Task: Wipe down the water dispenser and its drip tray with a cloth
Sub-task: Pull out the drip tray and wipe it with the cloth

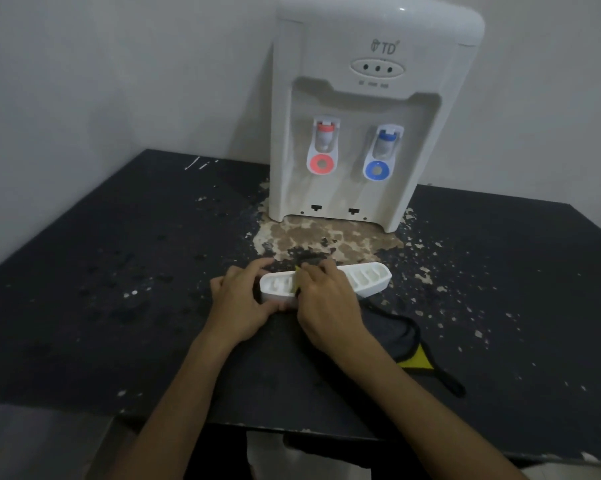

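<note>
While left hand (243, 306) grips drip tray (368, 280), right hand (326, 303) pinches cloth (392, 332), tray's middle hidden.

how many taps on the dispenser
2. The red tap sits on the left side of the recess in the front of the water dispenser, as seen in the picture. The blue tap sits on the right side. None seems hidden.

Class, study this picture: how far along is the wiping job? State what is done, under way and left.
Done: the drip tray is off the water dispenser, lying on the table. Under way: the left hand holds its left end while the right hand works the cloth inside. Left: probably the tray's right end, refitting, perhaps the dispenser body.
</note>
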Tool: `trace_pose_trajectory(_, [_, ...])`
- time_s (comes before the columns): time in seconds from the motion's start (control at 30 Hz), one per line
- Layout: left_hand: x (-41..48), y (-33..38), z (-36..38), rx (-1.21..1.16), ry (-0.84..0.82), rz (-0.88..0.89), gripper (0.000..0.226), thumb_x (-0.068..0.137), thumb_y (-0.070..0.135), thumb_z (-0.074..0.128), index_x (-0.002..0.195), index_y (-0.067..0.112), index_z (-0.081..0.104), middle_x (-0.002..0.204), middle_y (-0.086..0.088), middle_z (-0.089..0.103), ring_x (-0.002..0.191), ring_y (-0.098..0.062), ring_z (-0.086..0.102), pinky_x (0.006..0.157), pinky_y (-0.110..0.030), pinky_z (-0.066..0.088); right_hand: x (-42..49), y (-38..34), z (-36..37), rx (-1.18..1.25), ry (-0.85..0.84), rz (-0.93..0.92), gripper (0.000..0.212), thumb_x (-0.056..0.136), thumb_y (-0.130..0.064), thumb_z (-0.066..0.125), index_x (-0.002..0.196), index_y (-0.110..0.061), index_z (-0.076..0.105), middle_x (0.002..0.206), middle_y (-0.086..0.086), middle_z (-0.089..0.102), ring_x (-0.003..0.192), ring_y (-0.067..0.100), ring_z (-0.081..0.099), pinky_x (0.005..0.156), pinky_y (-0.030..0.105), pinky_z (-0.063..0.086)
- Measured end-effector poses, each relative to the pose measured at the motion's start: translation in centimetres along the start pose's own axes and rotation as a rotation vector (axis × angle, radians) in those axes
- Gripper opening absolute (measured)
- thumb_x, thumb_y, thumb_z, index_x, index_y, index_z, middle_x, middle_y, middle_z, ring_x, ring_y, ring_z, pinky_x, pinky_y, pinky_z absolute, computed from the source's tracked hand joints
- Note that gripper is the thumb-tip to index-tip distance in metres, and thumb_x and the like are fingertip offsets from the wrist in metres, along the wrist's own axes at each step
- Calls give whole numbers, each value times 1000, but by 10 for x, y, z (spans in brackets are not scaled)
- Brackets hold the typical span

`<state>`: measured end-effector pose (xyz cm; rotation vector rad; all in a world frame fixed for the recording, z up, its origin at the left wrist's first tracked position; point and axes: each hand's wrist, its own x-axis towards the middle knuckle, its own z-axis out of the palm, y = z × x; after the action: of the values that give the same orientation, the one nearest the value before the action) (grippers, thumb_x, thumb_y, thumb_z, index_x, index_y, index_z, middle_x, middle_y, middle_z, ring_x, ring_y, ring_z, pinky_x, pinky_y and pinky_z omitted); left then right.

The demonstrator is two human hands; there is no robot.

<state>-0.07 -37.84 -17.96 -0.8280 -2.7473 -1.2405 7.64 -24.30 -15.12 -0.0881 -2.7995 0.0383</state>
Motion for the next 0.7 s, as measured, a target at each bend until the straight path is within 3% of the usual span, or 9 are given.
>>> trace_pose_trajectory(0.1, [-1,6,-3,57,-2,37,54,69,37,78,118,39,55,102,25,48,108,-8,40,89,-26,18,-4,18,-4,-52,-21,104,37,79,-20,33,88,-9,67,98,9,68,88,31,54,68,40,47])
trace_pose_trajectory(0.17, [-1,8,-5,54,-2,48,53,68,34,79,116,39,56,103,24,49,109,-8,40,89,-26,19,-8,24,-5,-9,14,187,42,78,-22,31,94,-11,69,104,5,67,92,34,56,64,41,47])
trace_pose_trajectory(0.27, [-2,8,-5,14,1,84,53,66,30,82,112,36,57,102,25,51,107,-8,42,90,-27,23,-12,29,-6,163,73,188,33,80,-18,46,102,-6,67,115,9,61,98,34,56,77,43,51])
trace_pose_trajectory(0.33, [-4,9,-7,-33,29,106,52,63,25,84,107,35,59,97,28,51,103,-7,42,91,-29,29,-13,35,-12,307,142,201,30,75,-3,61,105,0,65,116,13,57,102,30,55,91,29,43])
trace_pose_trajectory(0.4, [-5,10,-7,-85,56,158,50,60,23,86,103,31,61,96,25,55,97,-5,46,88,-29,38,-14,41,-23,394,245,271,35,70,5,67,104,-1,65,114,12,55,99,24,54,88,16,36])
trace_pose_trajectory(0.5, [-6,15,-3,-174,89,257,48,59,19,86,101,23,63,99,14,59,94,0,53,81,-15,42,-17,41,-35,430,378,337,36,67,4,70,101,-6,64,105,8,58,88,15,54,80,19,41])
trace_pose_trajectory(0.57, [-8,20,0,-186,113,310,49,58,16,87,101,19,64,98,9,58,92,0,55,77,-9,40,-18,35,-44,480,362,360,34,70,0,70,102,-9,65,97,1,62,85,11,54,79,16,43])
trace_pose_trajectory(0.63, [-10,25,2,-180,135,355,50,57,15,87,101,17,64,96,7,57,89,0,55,73,-8,40,-18,29,-52,535,273,389,26,75,-3,67,100,-9,67,87,-4,60,75,4,51,72,4,40])
trace_pose_trajectory(0.7, [-12,27,4,-178,150,378,51,56,15,87,103,16,65,94,6,56,85,-1,54,68,-9,41,-16,26,-53,545,174,395,17,80,-4,62,96,-7,68,85,-1,62,70,4,48,68,3,37])
